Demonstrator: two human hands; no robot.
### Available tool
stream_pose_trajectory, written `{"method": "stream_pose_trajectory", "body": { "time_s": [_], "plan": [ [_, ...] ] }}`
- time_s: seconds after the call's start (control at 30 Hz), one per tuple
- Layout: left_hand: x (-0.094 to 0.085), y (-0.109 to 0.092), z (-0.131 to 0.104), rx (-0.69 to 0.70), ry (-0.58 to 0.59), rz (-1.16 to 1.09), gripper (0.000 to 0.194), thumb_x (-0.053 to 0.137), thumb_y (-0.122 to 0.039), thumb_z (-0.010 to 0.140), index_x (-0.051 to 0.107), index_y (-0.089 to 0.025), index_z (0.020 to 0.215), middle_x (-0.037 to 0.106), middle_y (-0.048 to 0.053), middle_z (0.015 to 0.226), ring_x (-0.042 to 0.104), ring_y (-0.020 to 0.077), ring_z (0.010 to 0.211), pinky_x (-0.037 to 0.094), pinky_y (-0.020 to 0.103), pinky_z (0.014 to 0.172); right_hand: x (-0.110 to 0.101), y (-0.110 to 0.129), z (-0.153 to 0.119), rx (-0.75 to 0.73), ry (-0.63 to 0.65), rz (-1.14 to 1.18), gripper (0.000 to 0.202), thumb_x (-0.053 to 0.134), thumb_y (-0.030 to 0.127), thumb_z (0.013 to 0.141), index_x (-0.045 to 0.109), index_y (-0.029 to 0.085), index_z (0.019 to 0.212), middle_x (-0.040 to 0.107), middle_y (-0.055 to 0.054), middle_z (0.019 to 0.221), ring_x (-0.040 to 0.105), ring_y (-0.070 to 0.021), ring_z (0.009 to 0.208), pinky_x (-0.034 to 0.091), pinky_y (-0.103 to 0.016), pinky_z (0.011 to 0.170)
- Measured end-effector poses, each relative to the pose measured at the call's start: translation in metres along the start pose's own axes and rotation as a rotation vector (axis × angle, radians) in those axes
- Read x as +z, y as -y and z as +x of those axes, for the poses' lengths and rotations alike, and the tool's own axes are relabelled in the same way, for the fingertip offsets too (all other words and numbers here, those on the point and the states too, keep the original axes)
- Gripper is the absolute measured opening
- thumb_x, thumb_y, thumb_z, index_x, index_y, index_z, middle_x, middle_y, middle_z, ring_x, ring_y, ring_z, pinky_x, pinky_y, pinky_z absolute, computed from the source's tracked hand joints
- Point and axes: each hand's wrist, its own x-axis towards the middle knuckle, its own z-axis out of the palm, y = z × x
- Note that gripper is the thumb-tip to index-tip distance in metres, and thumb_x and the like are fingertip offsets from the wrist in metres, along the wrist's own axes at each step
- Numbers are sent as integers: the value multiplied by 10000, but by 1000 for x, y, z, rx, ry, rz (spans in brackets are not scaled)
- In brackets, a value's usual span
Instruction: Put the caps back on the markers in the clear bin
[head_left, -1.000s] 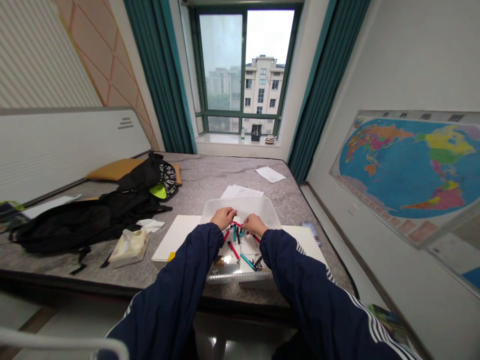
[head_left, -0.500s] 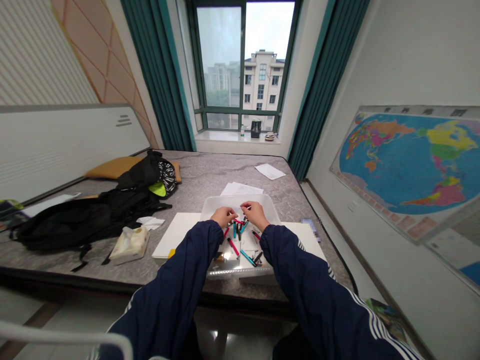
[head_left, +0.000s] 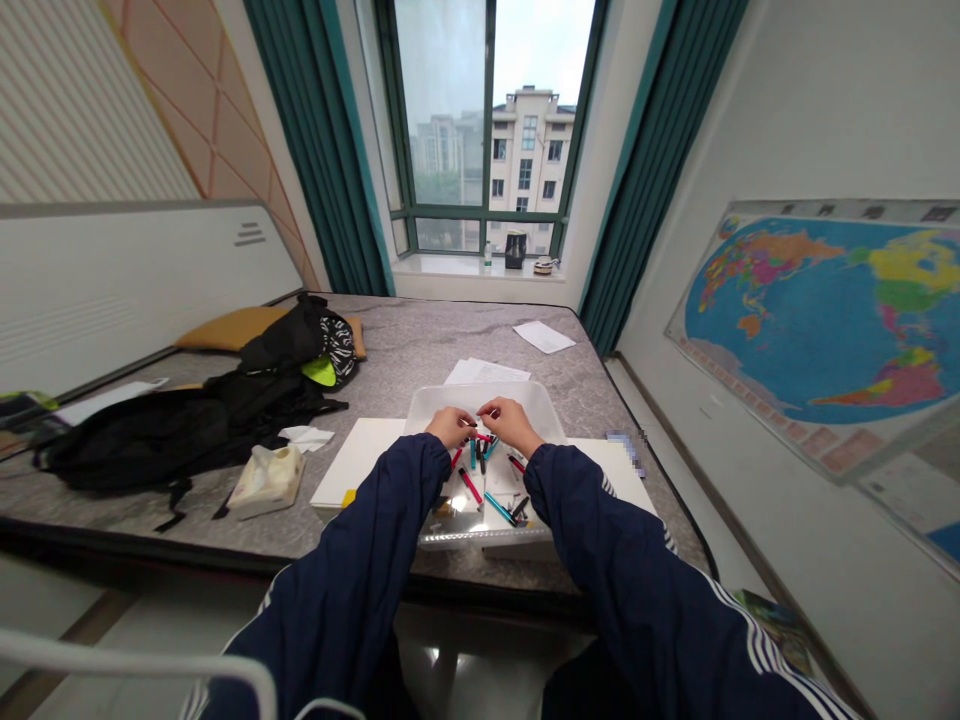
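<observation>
Over a translucent plastic bin (head_left: 426,402), my left hand (head_left: 451,427) is closed in a pinch around something small and dark that I cannot make out. Close beside it, my right hand (head_left: 511,424) also pinches, its fingertips nearly meeting those of the left; what they hold is too small to name. Below the hands, several pen-like pieces lie loose in the bin, among them a red one (head_left: 471,487), a teal one (head_left: 500,509) and a black one (head_left: 520,507). Some pieces are partly hidden by my hands and sleeves.
White boards or boxes (head_left: 358,455) flank the bin. Papers (head_left: 487,372) lie behind it, and another sheet (head_left: 544,337) is farther back. On the left are a tissue pack (head_left: 267,484) and a black backpack (head_left: 142,440). The mattress edge (head_left: 652,430) runs along the right.
The view has shifted slightly, moving the scene a little up and right. Both hands stay pinched close together over the bin, with only slight finger movement.
</observation>
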Motion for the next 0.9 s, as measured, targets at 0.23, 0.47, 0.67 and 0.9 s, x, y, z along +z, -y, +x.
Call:
{"method": "stream_pose_trajectory", "body": {
  "time_s": [0.23,0.47,0.67,0.9],
  "plan": [
    [0,2,1,76,-9,42,252,624,-307,812,746,-165,981,756,46,768,669,138,582,511,216,565,0,-4,0,-14,-9,38,186,622,112,743,760,170,854,742,-25,856,640,-127,725,474,-225,737],
    [0,3,1,91,4,34,274,628,-341,820,737,-167,1001,747,40,740,643,127,537,501,218,555,-3,-1,0,4,32,-2,169,639,130,737,771,170,834,741,-27,797,648,-131,721,468,-214,722],
    [-1,3,1,109,-3,54,276,622,-339,818,732,-159,996,747,50,743,654,134,550,508,224,566,-3,0,0,-4,12,-2,171,633,131,743,772,171,832,747,-27,815,644,-129,712,464,-212,716],
    [-2,0,-1,100,-13,70,278,641,-348,818,724,-157,1002,748,42,742,660,130,552,514,220,586,-1,-3,1,1,28,-32,189,631,134,730,780,182,836,750,-28,823,653,-141,740,465,-220,737]
  ]
}}
